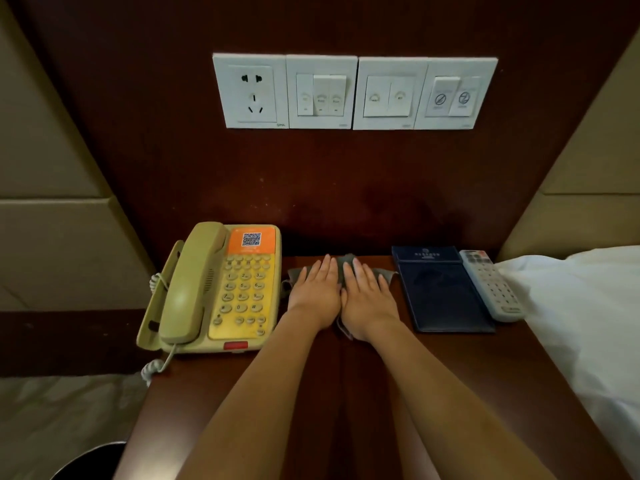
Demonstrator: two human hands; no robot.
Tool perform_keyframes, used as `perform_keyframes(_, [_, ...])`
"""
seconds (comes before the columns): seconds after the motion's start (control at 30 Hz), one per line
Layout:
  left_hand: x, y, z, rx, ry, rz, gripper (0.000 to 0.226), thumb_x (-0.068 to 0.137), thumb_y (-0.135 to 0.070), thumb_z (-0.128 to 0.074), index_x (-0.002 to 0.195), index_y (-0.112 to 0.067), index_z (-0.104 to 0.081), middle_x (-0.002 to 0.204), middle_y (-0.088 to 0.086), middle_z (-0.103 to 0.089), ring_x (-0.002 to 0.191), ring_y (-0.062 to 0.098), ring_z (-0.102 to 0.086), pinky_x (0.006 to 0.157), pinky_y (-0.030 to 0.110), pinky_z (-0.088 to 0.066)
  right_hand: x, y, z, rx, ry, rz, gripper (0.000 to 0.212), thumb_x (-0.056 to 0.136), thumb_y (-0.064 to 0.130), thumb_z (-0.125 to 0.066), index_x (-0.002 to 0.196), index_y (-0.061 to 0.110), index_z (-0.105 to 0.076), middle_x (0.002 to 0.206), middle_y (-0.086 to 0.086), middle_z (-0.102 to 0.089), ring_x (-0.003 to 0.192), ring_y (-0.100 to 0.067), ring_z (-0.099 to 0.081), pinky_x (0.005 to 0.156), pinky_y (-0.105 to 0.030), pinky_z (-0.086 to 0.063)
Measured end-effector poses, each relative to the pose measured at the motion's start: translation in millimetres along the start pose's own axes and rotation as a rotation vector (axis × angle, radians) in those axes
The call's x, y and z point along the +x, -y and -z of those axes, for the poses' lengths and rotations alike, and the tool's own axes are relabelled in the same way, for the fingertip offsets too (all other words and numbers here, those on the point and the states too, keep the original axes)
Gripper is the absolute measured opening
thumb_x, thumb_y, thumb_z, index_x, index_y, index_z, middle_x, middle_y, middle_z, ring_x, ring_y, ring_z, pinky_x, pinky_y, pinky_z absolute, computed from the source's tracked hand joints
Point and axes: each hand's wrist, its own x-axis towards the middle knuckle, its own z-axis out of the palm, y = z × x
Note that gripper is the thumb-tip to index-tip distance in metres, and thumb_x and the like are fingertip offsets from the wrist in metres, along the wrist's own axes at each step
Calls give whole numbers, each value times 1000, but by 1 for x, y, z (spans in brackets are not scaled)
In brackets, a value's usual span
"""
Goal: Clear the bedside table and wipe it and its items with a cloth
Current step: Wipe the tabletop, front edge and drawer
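Head view: both hands lie flat, side by side, in the middle of the frame on a grey cloth (381, 274) spread on the dark wooden bedside table (225, 393). The left hand (317, 289) and the right hand (369, 296) press down with fingers straight and close together, thumbs touching, gripping nothing. The cloth shows past the fingertips, beyond both outer edges of the hands and under the right wrist.

Left of centre a beige telephone (221, 289) sits with its handset on the cradle. Its right edge is just beside the left hand and the cloth's left corner, and its coiled cord hangs over the table's left edge. Right of centre lies a dark blue folder (446, 296), its left edge just beside the cloth's right corner. A white remote control (491, 285) lies along the folder's right side, near the table's right edge, where white bedding (571, 306) meets the tabletop.

The bare strip between telephone and folder is narrow and mostly filled by hands and cloth. The open tabletop is in the lower half of the frame, under and around the forearms. Behind the fingertips the tabletop ends at a dark wooden back panel (346, 188), which carries a row of white socket and switch plates (355, 93) in the upper part of the frame
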Motion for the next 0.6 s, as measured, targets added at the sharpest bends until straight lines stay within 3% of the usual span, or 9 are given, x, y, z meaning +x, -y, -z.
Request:
perform_keyframes(0.4, [30,10,5,-38,-5,38,56,104,-32,-16,152,-11,1,161,2,5,147,17,4,119,36,2,32,0,7,2,6,3,53,104,30,-9,152,17,8,160,0,14,147,-16,11,120,-38,5])
perform_keyframes(0.6, [22,8,3,-65,-12,135,56,104,-36,-13,152,-14,5,160,5,10,147,25,10,117,41,6,31,2,8,1,17,1,53,104,31,-8,153,20,7,160,0,14,147,-17,10,120,-40,3])
